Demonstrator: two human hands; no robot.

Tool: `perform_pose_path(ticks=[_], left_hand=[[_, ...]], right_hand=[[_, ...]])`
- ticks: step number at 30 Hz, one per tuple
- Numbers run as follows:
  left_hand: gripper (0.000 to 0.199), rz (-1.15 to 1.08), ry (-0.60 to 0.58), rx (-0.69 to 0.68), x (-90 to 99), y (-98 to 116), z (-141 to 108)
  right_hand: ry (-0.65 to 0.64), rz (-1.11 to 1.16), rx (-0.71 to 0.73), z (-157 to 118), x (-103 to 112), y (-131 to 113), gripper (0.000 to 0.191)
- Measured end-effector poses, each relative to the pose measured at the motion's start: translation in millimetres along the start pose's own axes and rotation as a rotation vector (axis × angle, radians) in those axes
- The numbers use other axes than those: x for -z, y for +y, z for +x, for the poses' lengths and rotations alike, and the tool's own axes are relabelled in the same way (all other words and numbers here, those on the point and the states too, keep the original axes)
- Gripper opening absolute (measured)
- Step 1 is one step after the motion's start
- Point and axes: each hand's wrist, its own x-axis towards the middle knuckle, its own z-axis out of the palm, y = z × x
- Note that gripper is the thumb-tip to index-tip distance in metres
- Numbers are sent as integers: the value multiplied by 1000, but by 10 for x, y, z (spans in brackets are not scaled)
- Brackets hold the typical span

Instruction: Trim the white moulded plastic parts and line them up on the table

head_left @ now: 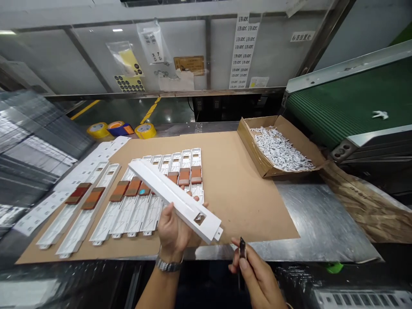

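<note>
Two hands: the left hand (172, 235) and the right hand (259, 274), both bare, at the near edge of the brown cardboard sheet (244, 206).
Left fingers: curled beneath a white plastic bar (174, 197), grasping it; a metal wristwatch (169, 265) sits on that wrist.
Right fingers: clenched in a pinch around a slim dark tool (242, 253).
Held bar: tilted, above the sheet's near half, its far end over the laid-out parts and its near end just past the left hand.
Laid-out parts: about a dozen white plastic strips (77, 223) on the sheet's left half, side by side, many with reddish-brown pads (93, 198).
Carton: an open cardboard box (254, 146) at the sheet's far right corner, holding loose white pieces (277, 148).
Tape: three yellow and orange rolls (98, 130) beyond the sheet's far left corner.
Metal: a scuffed steel plate (322, 219) beside the sheet's right edge.
Belt: a green conveyor belt (341, 103) beyond the sheet, to the right.
</note>
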Motion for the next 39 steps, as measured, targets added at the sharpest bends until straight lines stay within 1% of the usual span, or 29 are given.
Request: perform_pose_path(ticks=[2, 4, 6, 10, 13, 19, 31, 39], left_hand=[[35, 127, 68, -37, 18, -30, -48], [38, 210, 113, -87, 28, -60, -82], [41, 247, 132, -135, 22, -83, -107], [43, 308, 151, -215, -17, -101, -147], [41, 340, 166, -247, -41, -99, -169], [43, 383, 196, -247, -69, -96, -193], [36, 426, 193, -247, -46, -126, -216], [37, 422, 209, -240, -46, -115, -215]], right_hand=[[117, -200, 150, 5, 19, 46, 39], [193, -388, 246, 24, 19, 64, 44], [231, -503, 270, 49, 9, 56, 46], [283, -612, 281, 96, -34, 18, 42], [307, -645, 285, 127, -72, 10, 36], [359, -682, 310, 177, -108, -6, 30], [319, -679, 293, 179, -110, -6, 27], [333, -733, 300, 167, -79, 9, 29]])
